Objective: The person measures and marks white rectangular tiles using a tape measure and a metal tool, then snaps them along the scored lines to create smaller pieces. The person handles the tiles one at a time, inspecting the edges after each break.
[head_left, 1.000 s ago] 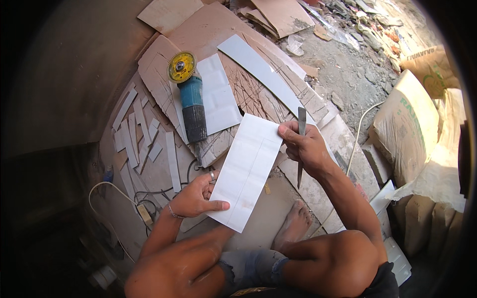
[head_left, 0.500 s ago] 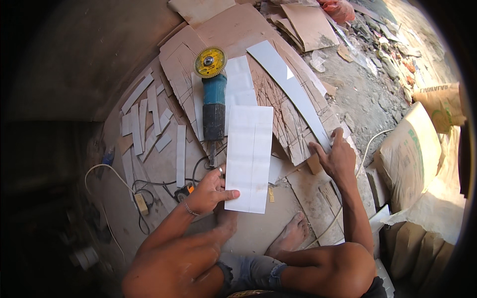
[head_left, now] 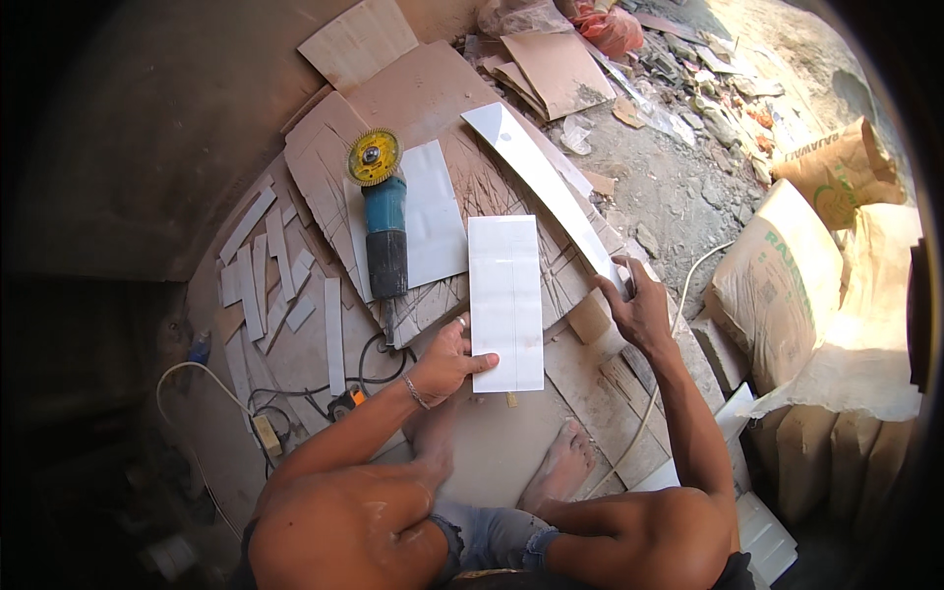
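My left hand (head_left: 450, 362) grips a white rectangular tile piece (head_left: 506, 305) by its lower left edge, thumb on the face. A thin line runs lengthwise down this piece. My right hand (head_left: 637, 303) is closed on the lower end of a long, narrow white strip (head_left: 551, 187), which slants up to the left over a brown board (head_left: 447, 84) scored with many cuts. Left of the tile piece lies a teal and black angle grinder (head_left: 385, 211) with a yellow toothed disc. Part of a white sheet (head_left: 436, 211) shows beside the grinder.
Several narrow white offcuts (head_left: 278, 256) lie on the left. A black cord (head_left: 369, 379) and an orange-black tape measure (head_left: 346, 401) are near my left forearm. Rubble (head_left: 678, 128) and paper sacks (head_left: 777, 280) stand to the right. My bare feet (head_left: 560, 457) rest close in.
The view has shifted. The tile piece in my left hand has moved right, away from the grinder. My right fingers have closed round the strip's end, and the strip appears slightly raised.
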Tool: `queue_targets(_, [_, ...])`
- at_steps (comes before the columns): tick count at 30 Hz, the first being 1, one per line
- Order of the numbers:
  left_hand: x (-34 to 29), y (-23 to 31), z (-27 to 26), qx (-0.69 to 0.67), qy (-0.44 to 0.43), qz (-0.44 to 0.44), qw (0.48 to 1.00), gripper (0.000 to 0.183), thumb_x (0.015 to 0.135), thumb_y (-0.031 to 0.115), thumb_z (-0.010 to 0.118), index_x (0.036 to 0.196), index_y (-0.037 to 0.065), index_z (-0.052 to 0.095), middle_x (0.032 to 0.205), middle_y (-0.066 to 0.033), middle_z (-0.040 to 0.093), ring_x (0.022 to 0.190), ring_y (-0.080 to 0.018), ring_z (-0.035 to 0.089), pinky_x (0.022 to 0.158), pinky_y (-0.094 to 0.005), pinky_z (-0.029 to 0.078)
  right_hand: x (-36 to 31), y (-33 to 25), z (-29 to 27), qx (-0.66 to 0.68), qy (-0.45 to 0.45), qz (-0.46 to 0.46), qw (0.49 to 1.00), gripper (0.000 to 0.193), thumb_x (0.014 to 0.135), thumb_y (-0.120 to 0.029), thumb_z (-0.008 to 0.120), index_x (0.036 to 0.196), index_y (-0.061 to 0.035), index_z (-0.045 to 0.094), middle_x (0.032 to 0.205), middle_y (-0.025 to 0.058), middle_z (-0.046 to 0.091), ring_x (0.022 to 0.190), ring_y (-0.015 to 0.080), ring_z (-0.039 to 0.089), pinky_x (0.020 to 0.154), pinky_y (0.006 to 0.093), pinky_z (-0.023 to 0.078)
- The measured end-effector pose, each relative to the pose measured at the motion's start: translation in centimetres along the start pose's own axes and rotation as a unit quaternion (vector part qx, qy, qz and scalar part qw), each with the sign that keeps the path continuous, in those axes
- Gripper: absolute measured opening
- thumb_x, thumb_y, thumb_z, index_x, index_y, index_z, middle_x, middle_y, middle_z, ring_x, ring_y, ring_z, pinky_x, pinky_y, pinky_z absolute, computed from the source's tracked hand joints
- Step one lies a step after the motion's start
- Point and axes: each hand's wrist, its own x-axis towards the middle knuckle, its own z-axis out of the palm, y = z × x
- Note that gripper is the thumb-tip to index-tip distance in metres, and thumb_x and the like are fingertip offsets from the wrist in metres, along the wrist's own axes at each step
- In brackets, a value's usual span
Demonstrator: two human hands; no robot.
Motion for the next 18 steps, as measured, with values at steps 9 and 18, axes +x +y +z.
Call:
queue_targets(9, [4.8,-1.6,1.6,-0.014,-0.009,0.03,0.999,0.073,0.094,0.003,0.08,0.153,0.003,0.037,0.127,-0.0177,0.072,0.116,-0.0234,0.071,0.1,-0.0413,0.061,-3.1,-0.1,-4.2,-0.042,0.05,0.072,0.995,0.045,0.09,-0.034,0.085,0.111,0.004,0.075,0.068,0.0155,0.069,0.058,0.0201,0.064,0.059,0.0355,0.05])
queue_targets(18, [6.8,-2.3,2.8,0.022,0.02,0.045,0.999,0.061,0.095,0.002,0.078,0.145,-0.004,0.043,0.123,-0.0197,0.074,0.113,-0.0223,0.072,0.097,-0.0375,0.061,-4.9,-0.2,-3.9,0.019,0.092,0.076,0.993,0.035,0.092,-0.028,0.085,0.11,0.0012,0.077,0.065,0.001,0.062,0.057,0.0079,0.051,0.055,0.028,0.04])
